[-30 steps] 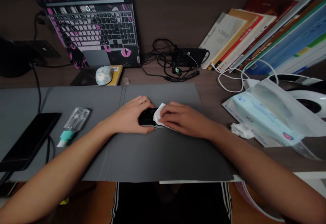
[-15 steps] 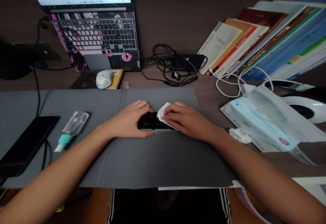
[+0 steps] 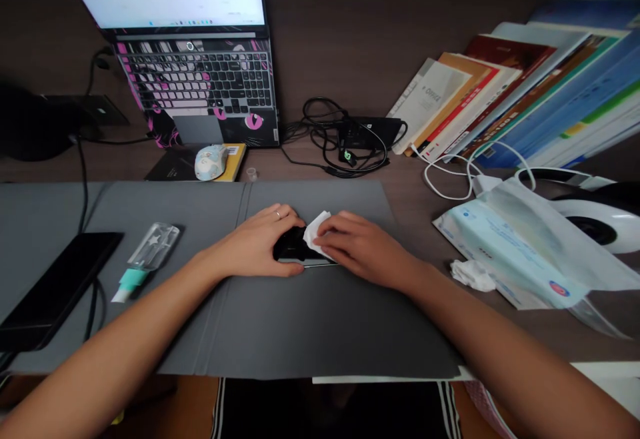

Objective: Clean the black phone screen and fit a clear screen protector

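A black smartphone (image 3: 291, 247) lies flat on the grey desk mat (image 3: 300, 326). My left hand (image 3: 263, 242), with a ring on one finger, grips the phone's left end between thumb and fingers. In my right hand (image 3: 357, 246) is a folded white tissue (image 3: 315, 231), pinched between thumb and fingers and pressed against the phone's dark screen. The right end of the phone is hidden under that hand. Left of my left forearm lies a clear spray bottle (image 3: 154, 247) with a teal neck.
A laptop (image 3: 200, 92) stands at the back left, with a mouse (image 3: 211, 162) in front. Black cables and an adapter (image 3: 367, 134) lie behind the mat. Books (image 3: 500, 92), a tissue pack (image 3: 515, 246) and a crumpled tissue (image 3: 473, 275) are at right. Another black device (image 3: 57, 289) lies at left.
The tissue in my right hand has shifted slightly left over the phone's screen. My left hand keeps its hold. The whole view has tilted up a little.
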`<act>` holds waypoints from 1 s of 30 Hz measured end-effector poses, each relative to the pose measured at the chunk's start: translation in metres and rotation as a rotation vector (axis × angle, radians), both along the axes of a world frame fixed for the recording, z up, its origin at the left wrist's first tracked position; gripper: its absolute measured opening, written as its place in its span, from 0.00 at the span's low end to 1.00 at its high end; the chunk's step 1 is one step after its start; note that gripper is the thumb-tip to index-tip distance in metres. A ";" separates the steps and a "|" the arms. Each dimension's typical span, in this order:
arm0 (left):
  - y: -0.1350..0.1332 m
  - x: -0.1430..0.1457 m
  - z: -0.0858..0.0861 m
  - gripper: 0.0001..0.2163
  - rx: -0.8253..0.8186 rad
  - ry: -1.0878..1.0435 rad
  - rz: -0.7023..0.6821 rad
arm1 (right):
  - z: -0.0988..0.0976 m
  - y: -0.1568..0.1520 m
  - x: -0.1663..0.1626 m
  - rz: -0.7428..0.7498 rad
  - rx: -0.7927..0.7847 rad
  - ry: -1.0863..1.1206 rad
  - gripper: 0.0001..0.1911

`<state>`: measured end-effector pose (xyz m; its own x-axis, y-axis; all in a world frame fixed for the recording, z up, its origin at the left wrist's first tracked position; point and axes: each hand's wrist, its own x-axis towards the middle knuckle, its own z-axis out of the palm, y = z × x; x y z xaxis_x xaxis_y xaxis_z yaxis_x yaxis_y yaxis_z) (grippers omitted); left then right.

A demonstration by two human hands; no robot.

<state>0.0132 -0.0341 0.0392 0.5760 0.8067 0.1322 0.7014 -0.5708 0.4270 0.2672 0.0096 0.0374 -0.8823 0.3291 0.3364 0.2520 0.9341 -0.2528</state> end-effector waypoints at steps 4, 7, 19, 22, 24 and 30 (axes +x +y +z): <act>0.000 0.000 -0.001 0.24 0.010 -0.001 0.004 | -0.001 -0.001 0.000 0.040 0.024 -0.003 0.12; -0.001 0.000 -0.001 0.24 0.014 -0.006 0.003 | -0.002 0.001 0.000 0.067 0.004 -0.004 0.12; -0.001 0.000 0.000 0.26 0.010 -0.020 0.007 | 0.000 0.000 0.000 0.010 -0.003 -0.006 0.12; -0.001 -0.001 0.000 0.25 0.014 -0.031 0.002 | 0.000 0.000 0.000 0.078 0.015 -0.029 0.12; -0.001 -0.001 0.000 0.25 0.015 -0.027 -0.001 | -0.001 0.000 -0.001 0.088 0.010 -0.026 0.12; -0.001 0.000 0.000 0.25 0.012 0.000 0.003 | -0.002 0.001 -0.001 0.081 0.031 -0.033 0.13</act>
